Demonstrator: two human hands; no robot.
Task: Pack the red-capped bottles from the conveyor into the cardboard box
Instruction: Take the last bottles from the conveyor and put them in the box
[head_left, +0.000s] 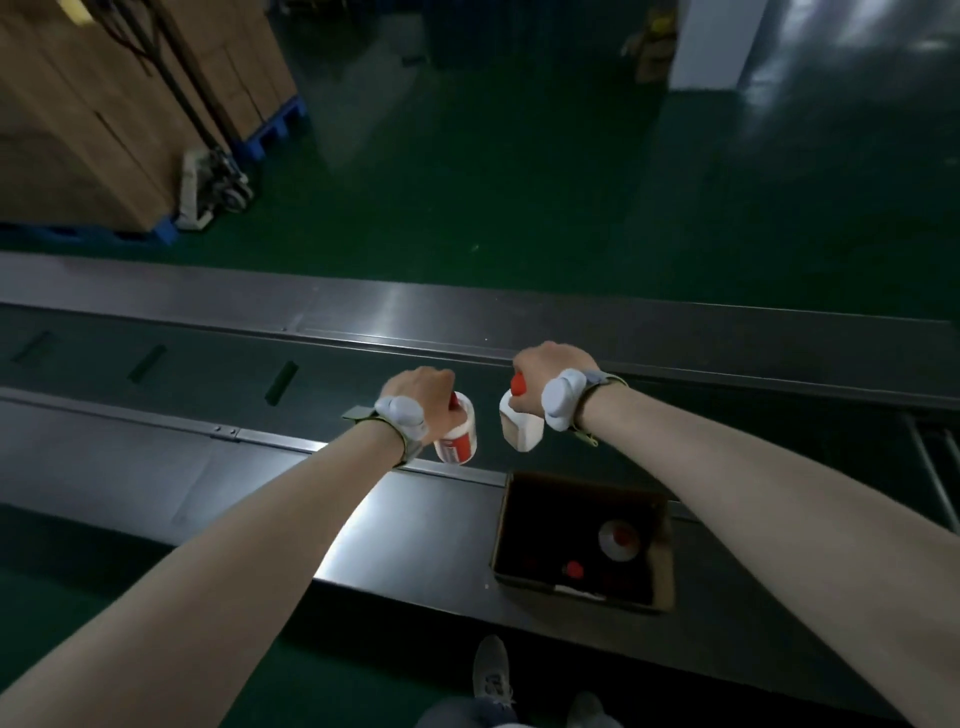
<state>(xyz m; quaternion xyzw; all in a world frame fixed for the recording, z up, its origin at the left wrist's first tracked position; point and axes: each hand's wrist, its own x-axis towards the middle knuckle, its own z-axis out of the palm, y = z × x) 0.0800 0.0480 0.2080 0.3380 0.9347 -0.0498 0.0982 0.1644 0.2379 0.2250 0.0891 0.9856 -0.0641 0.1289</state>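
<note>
My left hand (422, 396) grips the neck of a white bottle with a red cap and red label (460, 434), held over the near edge of the dark conveyor belt (208, 374). My right hand (550, 371) grips the red cap end of a second white bottle (522, 428), tilted, just right of the first. Both bottles hang just beyond the open cardboard box (662, 561), which stands on the steel side ledge. Inside the box, two red-capped bottles (618, 540) stand upright in shadow. A grey tracker is strapped to each wrist.
Steel ledges (156, 467) run along both sides of the belt. Stacked cardboard boxes on blue pallets (93, 130) and a pallet jack (213, 187) stand at the far left on the green floor. My shoes (491, 675) show at the bottom.
</note>
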